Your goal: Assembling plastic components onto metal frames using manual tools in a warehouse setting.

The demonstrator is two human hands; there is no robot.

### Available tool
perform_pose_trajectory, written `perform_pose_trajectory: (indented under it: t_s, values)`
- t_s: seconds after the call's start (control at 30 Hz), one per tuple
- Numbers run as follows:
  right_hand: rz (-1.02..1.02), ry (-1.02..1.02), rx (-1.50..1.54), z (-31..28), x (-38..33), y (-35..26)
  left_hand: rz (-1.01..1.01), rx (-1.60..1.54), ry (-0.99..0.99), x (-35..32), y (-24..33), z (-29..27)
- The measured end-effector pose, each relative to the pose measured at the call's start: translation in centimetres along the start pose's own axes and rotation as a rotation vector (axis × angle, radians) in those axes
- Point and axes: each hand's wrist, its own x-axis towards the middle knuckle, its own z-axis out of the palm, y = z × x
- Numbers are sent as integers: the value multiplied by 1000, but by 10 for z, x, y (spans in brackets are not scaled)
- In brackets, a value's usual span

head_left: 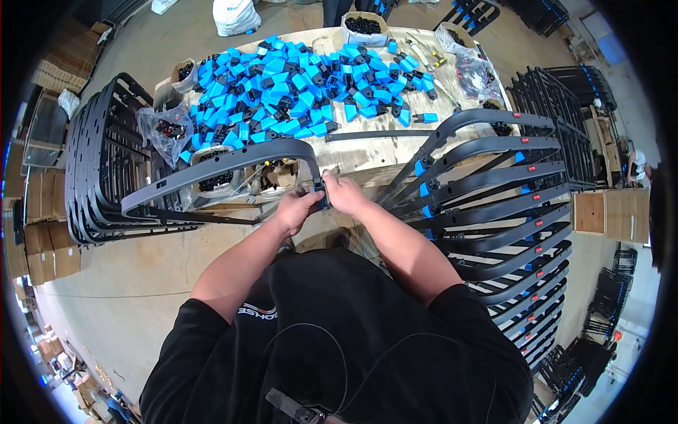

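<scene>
A black curved tube frame (233,155) reaches from the left over the near edge of the table, its bent corner coming down to my hands. My right hand (344,193) is closed around the tube just below that corner. Close beside it, my left hand (297,211) is closed with its thumb pressed against the same tube. A small blue piece (323,203) shows at the tube between my hands, partly hidden by fingers. Beyond them, a big heap of blue-and-black plastic pieces (282,85) covers much of the wooden table (381,141).
Several black frames with blue pieces (508,191) stand in a row close on my right. More black frames (106,169) lean together at the left. Boxes of small black parts (364,27), a plastic bag (164,129) and hand tools (421,53) lie on the table.
</scene>
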Motion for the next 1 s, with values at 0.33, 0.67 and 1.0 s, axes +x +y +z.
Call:
perform_pose_trajectory:
  t_s: [0.33, 0.67, 1.0]
  values:
    - [51, 148, 228, 18, 7, 18, 60, -25, -54, -10, -2, 2]
    - [493, -206, 387, -13, 2, -26, 64, -37, -62, -4, -12, -9]
    - [99, -20, -643, -7, -39, -82, 94, 135, -83, -5, -15, -19]
